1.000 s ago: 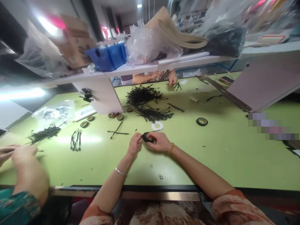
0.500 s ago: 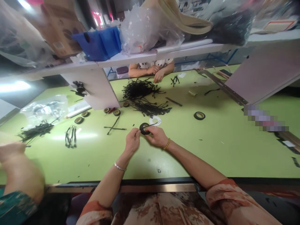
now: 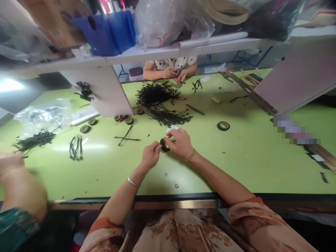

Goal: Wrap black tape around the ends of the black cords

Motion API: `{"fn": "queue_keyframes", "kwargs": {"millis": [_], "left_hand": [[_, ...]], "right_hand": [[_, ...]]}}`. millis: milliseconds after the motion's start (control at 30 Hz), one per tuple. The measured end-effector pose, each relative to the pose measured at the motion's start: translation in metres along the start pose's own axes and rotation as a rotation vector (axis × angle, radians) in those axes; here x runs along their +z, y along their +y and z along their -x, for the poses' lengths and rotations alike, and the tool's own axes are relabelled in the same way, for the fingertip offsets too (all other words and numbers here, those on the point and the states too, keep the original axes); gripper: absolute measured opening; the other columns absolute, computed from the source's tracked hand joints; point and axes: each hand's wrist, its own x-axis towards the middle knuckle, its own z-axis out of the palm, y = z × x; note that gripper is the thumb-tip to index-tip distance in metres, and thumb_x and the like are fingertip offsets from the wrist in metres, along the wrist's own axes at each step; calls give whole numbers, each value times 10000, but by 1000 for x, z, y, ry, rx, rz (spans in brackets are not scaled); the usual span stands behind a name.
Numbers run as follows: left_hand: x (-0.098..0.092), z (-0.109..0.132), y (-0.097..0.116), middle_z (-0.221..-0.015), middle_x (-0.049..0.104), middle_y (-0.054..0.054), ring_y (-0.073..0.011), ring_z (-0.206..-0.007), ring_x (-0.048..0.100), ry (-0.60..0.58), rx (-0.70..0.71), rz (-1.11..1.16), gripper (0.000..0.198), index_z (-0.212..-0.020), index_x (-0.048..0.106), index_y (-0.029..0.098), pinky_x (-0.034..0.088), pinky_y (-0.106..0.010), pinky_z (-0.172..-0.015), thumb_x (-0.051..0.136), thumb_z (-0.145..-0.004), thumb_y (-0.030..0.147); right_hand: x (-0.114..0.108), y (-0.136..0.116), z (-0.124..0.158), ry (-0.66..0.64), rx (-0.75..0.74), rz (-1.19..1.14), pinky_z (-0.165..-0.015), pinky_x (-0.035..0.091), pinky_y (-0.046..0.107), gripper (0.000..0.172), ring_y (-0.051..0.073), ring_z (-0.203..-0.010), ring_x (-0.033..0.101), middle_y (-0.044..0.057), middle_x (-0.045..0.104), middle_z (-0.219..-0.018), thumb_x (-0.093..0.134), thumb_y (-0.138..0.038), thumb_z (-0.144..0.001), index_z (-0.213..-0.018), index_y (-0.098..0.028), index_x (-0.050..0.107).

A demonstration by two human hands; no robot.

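Over the green table, a roll of black tape (image 3: 163,145) stands tilted between my two hands. My left hand (image 3: 151,154) is closed, thumb and fingertips pinched at the roll's left edge. My right hand (image 3: 182,144) curls over the roll from the right and grips it, its fingers hiding much of the ring. A thin dark cord end shows just past these fingers. Partly covered behind my right hand lies a white disc (image 3: 172,128). Two black straps (image 3: 127,136) lie crossed to the left of my hands.
Black cords lie in a large pile (image 3: 154,94) ahead and a smaller one (image 3: 39,140) at left. Another tape roll (image 3: 223,126) lies to the right. A co-worker's hands (image 3: 174,74) work across the table; another person's arm (image 3: 23,185) reaches in at left. A loaded shelf (image 3: 157,54) spans above.
My right hand has turned further over the tape roll, covering more of it, and the roll is now seen more edge-on. The view has tipped down slightly.
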Motion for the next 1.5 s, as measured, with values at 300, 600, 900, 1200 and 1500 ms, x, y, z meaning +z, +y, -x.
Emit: {"fn": "queue_keyframes", "kwargs": {"millis": [300, 600, 900, 1200, 1500], "left_hand": [[5, 6, 9, -771, 666, -48, -158, -684, 571, -144, 222, -117, 195, -843, 614, 205, 409, -266, -697, 454, -919, 286], [9, 8, 13, -654, 591, -26, -154, -586, 511, -137, 138, -148, 160, -783, 576, 208, 337, -268, -620, 463, -888, 252], [13, 4, 10, -528, 411, 48, -91, -492, 322, -210, -143, 110, 211, -639, 476, 190, 240, -235, -515, 538, -792, 321], [14, -5, 2, -464, 470, 77, -75, -374, 354, -164, -410, 635, 213, -874, 515, 184, 238, -196, -409, 572, -790, 371], [-8, -8, 11, -519, 292, 118, -16, -398, 195, -171, -509, 1088, 240, -789, 423, 187, 105, -156, -415, 632, -738, 295]], "right_hand": [[5, 14, -7, -405, 362, -314, -560, 336, 241, 336, 113, -544, 498, -36, 606, -600, 689, -445, -747, -959, -185, 670], [16, 1, -4, -125, 476, -701, -504, 315, 218, 376, 86, -460, 359, -139, 420, -487, 646, -282, -598, -921, -214, 467], [6, -2, -2, -4, 421, -957, -546, 354, 221, 440, 91, -524, 445, -106, 517, -581, 699, -276, -596, -923, -229, 410], [-3, 15, -3, -207, 177, -985, -553, 329, 225, 419, 99, -548, 442, -86, 507, -620, 717, -306, -678, -958, -233, 414], [-4, 35, -3, -245, -203, -337, -669, 416, 279, 224, 151, -705, 519, 21, 612, -824, 586, -150, -640, -854, -193, 536]]}}
